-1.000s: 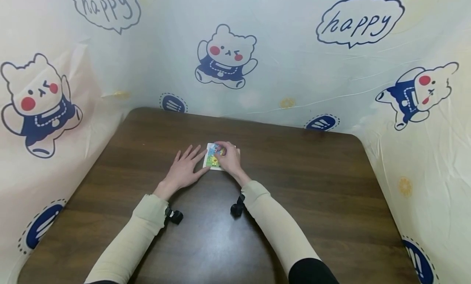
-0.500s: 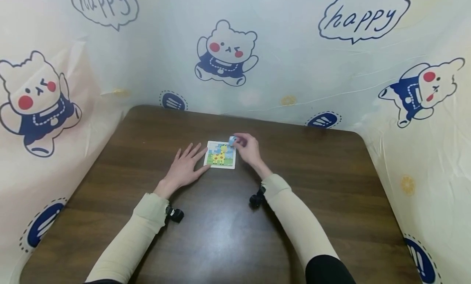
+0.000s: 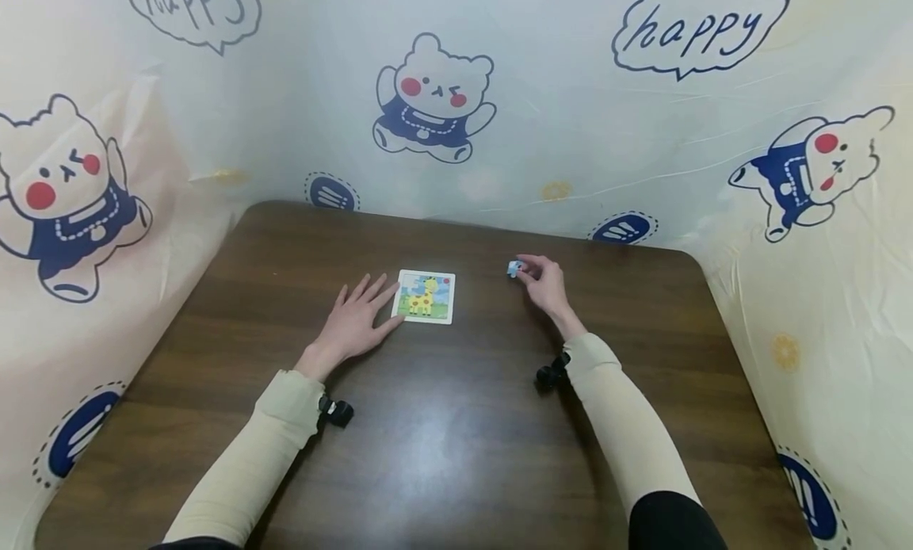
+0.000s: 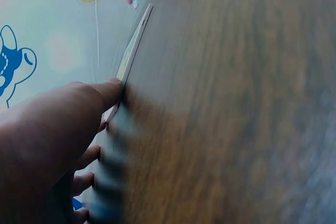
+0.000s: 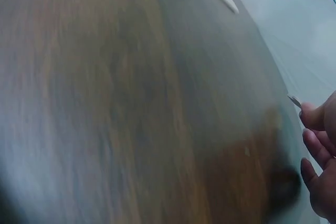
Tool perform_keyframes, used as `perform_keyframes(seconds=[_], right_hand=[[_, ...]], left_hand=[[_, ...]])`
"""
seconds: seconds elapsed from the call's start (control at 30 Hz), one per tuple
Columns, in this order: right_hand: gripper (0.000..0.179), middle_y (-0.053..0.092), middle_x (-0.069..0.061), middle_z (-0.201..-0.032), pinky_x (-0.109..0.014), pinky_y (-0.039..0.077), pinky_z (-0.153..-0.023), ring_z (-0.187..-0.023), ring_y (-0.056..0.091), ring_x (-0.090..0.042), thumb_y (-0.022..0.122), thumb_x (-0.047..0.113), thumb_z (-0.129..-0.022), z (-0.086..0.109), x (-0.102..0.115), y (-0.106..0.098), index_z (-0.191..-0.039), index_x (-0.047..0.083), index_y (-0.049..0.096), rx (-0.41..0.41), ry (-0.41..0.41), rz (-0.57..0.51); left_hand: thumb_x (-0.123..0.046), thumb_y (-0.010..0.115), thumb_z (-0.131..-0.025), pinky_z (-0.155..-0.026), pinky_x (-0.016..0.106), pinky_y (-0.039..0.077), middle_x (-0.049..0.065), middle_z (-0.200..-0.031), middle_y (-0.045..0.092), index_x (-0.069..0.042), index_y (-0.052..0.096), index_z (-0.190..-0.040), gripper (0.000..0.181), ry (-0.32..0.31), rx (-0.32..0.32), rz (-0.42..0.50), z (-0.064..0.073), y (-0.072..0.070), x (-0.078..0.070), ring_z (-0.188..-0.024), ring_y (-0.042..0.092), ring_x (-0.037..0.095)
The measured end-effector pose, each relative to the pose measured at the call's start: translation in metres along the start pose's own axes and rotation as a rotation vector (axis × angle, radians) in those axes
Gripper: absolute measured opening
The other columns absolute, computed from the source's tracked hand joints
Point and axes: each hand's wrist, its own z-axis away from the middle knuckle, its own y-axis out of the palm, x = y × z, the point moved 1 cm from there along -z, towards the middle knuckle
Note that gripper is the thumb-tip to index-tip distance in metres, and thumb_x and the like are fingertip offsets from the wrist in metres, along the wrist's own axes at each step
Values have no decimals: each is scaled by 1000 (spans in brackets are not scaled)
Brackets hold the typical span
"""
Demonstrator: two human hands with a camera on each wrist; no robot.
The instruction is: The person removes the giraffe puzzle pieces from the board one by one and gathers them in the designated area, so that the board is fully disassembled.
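A square giraffe jigsaw puzzle point(image 3: 425, 297) in a white-edged tray lies flat on the table. My left hand point(image 3: 354, 322) has its fingers spread on the tabletop, with thumb and index fingertip at the tray's left edge. In the left wrist view the thumb touches the side of the tray point(image 4: 126, 61). Off to the right of the tray, my right hand point(image 3: 545, 287) pinches a small light-blue puzzle piece point(image 3: 513, 269) between thumb and fingers. The right wrist view shows that puzzle piece point(image 5: 295, 100) edge-on at the fingertips, held above the tabletop.
The dark brown wooden table point(image 3: 428, 423) has rounded far corners. A pale curtain point(image 3: 556, 122) printed with bears and "happy" bubbles hangs around its back and sides. A small black camera is strapped to each wrist, including the left wrist camera point(image 3: 337, 412).
My right hand has lifted a light-blue piece from over the puzzle and carried it right, uncovering the giraffe picture. My left hand has stayed at the tray's left edge.
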Motion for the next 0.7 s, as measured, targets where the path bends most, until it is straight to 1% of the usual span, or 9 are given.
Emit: perform_keyframes(seconds=[0.13,0.27,0.37,0.53,0.7], right_hand=[[35,71,-24,-120,-37,50,-92,-110,67,-37,67,3,-108,-3,-11,-7,-142,-1,71,9,3,44],[36,69,-23,-123,-46,53,-99,-114,65,-38,66,5,-109,-5,-17,-9,-144,0,70,33,-9,108],[36,66,-22,-126,-51,54,-101,-114,63,-38,65,5,-110,-4,-21,-6,-144,0,70,49,-20,154],[34,62,-22,-127,-49,55,-97,-113,62,-37,66,7,-110,-2,-23,-5,-143,-1,71,59,-35,199],[35,63,-22,-122,-40,52,-89,-105,63,-34,66,6,-109,-1,-20,-6,-143,-2,70,26,-41,157]], left_hand=[[-56,59,-109,-136,75,6,15,-185,21,-20,32,-175,79,-4,6,3,-1,-1,1,-173,12,45],[-56,59,-110,-136,75,7,16,-185,21,-20,33,-175,79,-1,3,4,-2,1,1,-173,12,46],[-55,58,-110,-136,75,7,16,-185,21,-20,32,-175,78,3,2,-2,-1,3,2,-173,12,46],[-55,58,-110,-136,75,7,15,-185,21,-21,33,-175,77,4,5,2,1,4,0,-173,12,46],[-54,58,-110,-136,76,6,15,-185,21,-20,32,-175,78,5,4,7,1,3,-1,-173,12,46]])
